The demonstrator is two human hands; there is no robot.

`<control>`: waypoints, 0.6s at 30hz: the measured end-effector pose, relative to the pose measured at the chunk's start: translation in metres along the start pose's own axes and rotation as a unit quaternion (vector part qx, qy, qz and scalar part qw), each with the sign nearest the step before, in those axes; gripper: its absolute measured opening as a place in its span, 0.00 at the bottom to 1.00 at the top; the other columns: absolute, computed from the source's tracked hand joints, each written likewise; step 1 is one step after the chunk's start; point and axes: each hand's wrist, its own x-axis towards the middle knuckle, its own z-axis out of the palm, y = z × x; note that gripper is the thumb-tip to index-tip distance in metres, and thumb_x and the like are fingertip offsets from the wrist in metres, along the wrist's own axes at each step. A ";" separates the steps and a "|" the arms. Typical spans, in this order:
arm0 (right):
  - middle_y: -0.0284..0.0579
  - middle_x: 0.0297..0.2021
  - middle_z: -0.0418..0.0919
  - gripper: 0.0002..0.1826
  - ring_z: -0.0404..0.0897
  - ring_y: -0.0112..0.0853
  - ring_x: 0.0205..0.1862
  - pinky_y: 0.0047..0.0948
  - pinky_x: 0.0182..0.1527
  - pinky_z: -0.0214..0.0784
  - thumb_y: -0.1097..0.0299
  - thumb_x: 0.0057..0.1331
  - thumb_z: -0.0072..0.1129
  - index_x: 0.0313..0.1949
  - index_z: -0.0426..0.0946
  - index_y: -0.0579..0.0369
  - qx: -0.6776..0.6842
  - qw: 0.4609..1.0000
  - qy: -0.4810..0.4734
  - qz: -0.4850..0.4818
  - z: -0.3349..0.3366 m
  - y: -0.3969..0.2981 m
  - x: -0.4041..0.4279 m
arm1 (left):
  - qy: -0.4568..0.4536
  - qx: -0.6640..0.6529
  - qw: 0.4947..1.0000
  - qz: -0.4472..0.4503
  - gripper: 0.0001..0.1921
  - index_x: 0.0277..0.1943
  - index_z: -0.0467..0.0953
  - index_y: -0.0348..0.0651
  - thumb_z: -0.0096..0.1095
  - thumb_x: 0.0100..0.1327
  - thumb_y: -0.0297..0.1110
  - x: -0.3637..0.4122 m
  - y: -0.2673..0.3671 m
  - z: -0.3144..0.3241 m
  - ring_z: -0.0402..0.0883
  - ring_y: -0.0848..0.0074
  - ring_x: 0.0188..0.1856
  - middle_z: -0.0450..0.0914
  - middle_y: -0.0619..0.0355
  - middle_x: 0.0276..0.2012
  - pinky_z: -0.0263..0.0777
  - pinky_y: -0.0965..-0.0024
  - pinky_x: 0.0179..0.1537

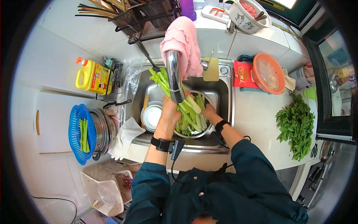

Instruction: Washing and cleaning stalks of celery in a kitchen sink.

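My left hand (171, 110) grips a bunch of celery (193, 105) that lies slantwise behind the chrome faucet (174, 75), its leafy end up to the left. Beneath the bunch, a round metal basin (208, 131) in the sink holds more celery stalks (186, 123). My right hand (209, 112) reaches in at the basin's right side, against the stalks and close to the bunch's pale cut end. Its fingertips are partly hidden, so its grip is unclear. Both wrists wear black straps with small devices.
White bowls (152, 117) and chopsticks (145, 105) sit left in the steel sink (231, 112). A pink towel (183, 42) drapes the faucet. At left, a blue basket (75, 134) holds stalks beside white gloves (127, 137). Leafy greens (295, 126) and an orange basket (270, 56) lie right.
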 end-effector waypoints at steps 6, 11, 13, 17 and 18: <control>0.59 0.48 0.72 0.38 0.73 0.45 0.51 0.34 0.53 0.66 0.63 0.48 0.68 0.53 0.62 0.70 -0.008 0.999 0.028 -0.019 0.021 0.033 0.020 | -0.008 0.042 0.999 -0.033 0.21 0.46 0.68 0.37 0.67 0.48 0.20 -0.005 0.014 -0.003 0.78 0.69 0.34 0.76 0.54 0.33 0.75 0.67 0.39; 0.54 0.44 0.74 0.30 0.75 0.39 0.47 0.31 0.50 0.67 0.65 0.53 0.64 0.51 0.64 0.69 0.110 0.991 -0.054 0.052 0.011 0.031 0.020 | -0.026 0.080 0.995 -0.044 0.22 0.47 0.69 0.37 0.67 0.48 0.20 0.001 0.021 -0.013 0.79 0.68 0.34 0.76 0.54 0.33 0.75 0.66 0.40; 0.58 0.50 0.71 0.33 0.72 0.43 0.52 0.33 0.51 0.65 0.63 0.53 0.62 0.54 0.63 0.70 0.148 0.981 -0.110 0.059 0.003 0.029 0.022 | -0.030 0.076 0.996 -0.047 0.21 0.46 0.69 0.37 0.67 0.48 0.20 0.003 0.020 -0.008 0.79 0.68 0.34 0.77 0.54 0.34 0.75 0.66 0.40; 0.54 0.44 0.75 0.28 0.75 0.41 0.44 0.32 0.48 0.66 0.61 0.53 0.61 0.50 0.68 0.67 0.164 0.983 -0.074 0.031 0.000 0.015 0.001 | 0.008 0.111 0.993 -0.036 0.12 0.39 0.74 0.39 0.66 0.51 0.22 -0.001 0.021 -0.012 0.79 0.74 0.31 0.78 0.58 0.30 0.75 0.70 0.34; 0.54 0.41 0.77 0.26 0.76 0.39 0.44 0.32 0.46 0.66 0.61 0.53 0.60 0.48 0.70 0.66 0.157 0.984 -0.080 0.034 -0.006 0.008 -0.009 | 0.004 0.127 0.991 -0.034 0.13 0.40 0.74 0.38 0.67 0.51 0.22 -0.005 0.020 -0.012 0.79 0.75 0.32 0.78 0.58 0.30 0.75 0.70 0.34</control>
